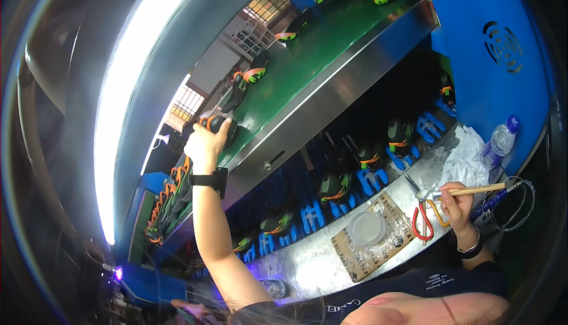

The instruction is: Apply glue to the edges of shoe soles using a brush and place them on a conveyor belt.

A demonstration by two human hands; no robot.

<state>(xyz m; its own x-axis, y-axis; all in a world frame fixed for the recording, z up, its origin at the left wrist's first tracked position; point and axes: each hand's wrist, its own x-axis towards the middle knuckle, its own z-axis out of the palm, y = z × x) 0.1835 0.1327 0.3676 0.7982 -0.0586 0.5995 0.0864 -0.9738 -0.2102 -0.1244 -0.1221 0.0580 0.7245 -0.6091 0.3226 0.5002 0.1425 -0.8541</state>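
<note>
My left hand (pixel 206 145) reaches up to the green conveyor belt (pixel 337 32), its fingers wrapped around a black and orange shoe (pixel 231 134). The hand hides part of that shoe. At the right, my right hand (pixel 454 209) grips a brush (pixel 482 189) by its light wooden handle. The brush's metal end points left, above a red-handled pair of scissors (pixel 423 221) on the metal ledge. Left of the scissors, a round white tub (pixel 367 228) with pale contents stands on a piece of printed cardboard (pixel 349 260).
More shoes (pixel 254 75) sit along the belt. Below it, dark shoes (pixel 335 187) are lined up with blue holders (pixel 312 215). Crumpled white cloth or paper (pixel 464 159) and a clear bottle with a purple cap (pixel 502 140) are at the right, beside a blue panel (pixel 503 5).
</note>
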